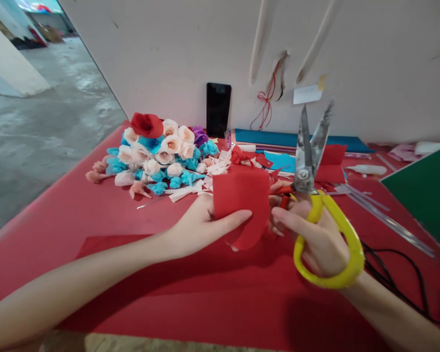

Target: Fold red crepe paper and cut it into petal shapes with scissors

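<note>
A red piece of paper (241, 195) with a rounded lower edge is gripped in my left hand (198, 225), the thumb lying across its front. My right hand (320, 234) holds scissors (306, 178) by their yellow handles. Their metal blades point up and are spread apart, to the right of the paper. Small orange-red parts (285, 199) show at the fingertips of my right hand, close to the paper's right edge; what they are I cannot make out. Underneath both hands, a large red sheet (161, 278) lies on the red tabletop (55, 205).
Paper flowers (168, 151) in white, blue, red and purple are piled at the back left. A black phone (218, 110) leans against the white wall. Behind the scissors lie blue paper (282, 160) and scraps. Clear sticks (392, 220), a glue bottle (367, 169) and black cables (399, 259) are at right.
</note>
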### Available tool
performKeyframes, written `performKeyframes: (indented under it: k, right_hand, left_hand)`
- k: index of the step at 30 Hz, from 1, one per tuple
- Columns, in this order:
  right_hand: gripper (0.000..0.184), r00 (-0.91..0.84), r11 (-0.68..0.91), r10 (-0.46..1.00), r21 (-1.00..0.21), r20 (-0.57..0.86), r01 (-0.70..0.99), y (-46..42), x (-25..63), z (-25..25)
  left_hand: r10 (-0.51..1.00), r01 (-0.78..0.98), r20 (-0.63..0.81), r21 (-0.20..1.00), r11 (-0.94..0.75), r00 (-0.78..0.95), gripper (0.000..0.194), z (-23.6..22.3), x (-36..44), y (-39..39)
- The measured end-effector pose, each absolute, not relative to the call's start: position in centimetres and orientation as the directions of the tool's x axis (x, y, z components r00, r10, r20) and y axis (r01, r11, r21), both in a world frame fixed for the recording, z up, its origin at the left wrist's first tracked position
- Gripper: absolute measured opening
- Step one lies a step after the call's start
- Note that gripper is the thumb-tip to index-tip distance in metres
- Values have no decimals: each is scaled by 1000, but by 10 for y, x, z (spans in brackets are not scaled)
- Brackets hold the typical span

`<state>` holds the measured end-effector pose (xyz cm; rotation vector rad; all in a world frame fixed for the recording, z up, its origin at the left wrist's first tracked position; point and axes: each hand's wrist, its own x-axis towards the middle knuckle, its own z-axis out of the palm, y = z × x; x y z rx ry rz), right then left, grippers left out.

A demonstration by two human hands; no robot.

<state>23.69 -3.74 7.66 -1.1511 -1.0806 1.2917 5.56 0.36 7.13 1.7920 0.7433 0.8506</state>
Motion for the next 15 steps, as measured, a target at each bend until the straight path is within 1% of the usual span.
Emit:
performKeyframes:
  k: [2, 3, 4, 5, 6, 7, 8, 9, 10, 11, 13, 15]
  right_hand:
    - [29, 16, -48, 999, -993, -50, -110, -37, 236, 81]
    - [31, 21, -51, 998, -992, -54, -116, -37, 235, 82]
    - [30, 21, -53, 998, -989, -57, -138, -37, 234, 82]
    - [26, 16, -56, 998, -984, -59, -170, -38, 234, 81]
    - [21, 11, -57, 998, -977, -60, -207, -38, 235, 81]
    - [14, 8, -62, 998, -969, -66, -238, -38, 235, 80]
    - [9, 1, -76, 997, -963, -79, -258, -38, 236, 79]
    - [8, -15, -101, 995, -961, -101, -257, -37, 237, 78]
    - [10, -39, -132, 991, -964, -127, -229, -37, 237, 78]
    - [15, -71, -165, 986, -969, -154, -182, -37, 237, 77]
    - [22, -135, -224, 967, -972, -214, -66, -37, 236, 76]
    - [23, -156, -290, 946, -957, -285, -7, -37, 234, 75]
  left_hand:
    - [754, 143, 280, 885, -442, 594, 16, 70, 57, 4]
    - [725, 173, 332, 833, -526, 603, 16, 69, 57, 4]
    - [683, 205, 401, 752, -626, 611, 15, 69, 56, 6]
    - [613, 233, 486, 633, -738, 623, 14, 68, 55, 9]
    - [510, 255, 568, 470, -845, 646, 14, 68, 52, 12]
    - [365, 247, 642, 269, -931, 674, 14, 67, 49, 16]
    - [186, 221, 686, 38, -975, 704, 15, 67, 46, 20]
    - [37, 202, 684, -162, -966, 728, 16, 67, 43, 25]
    - [-72, 191, 674, -307, -932, 736, 16, 66, 40, 29]
    - [-144, 190, 655, -412, -891, 742, 16, 66, 37, 32]
    - [-200, 208, 626, -516, -831, 754, 15, 64, 33, 36]
    - [-224, 209, 589, -575, -791, 776, 17, 60, 31, 38]
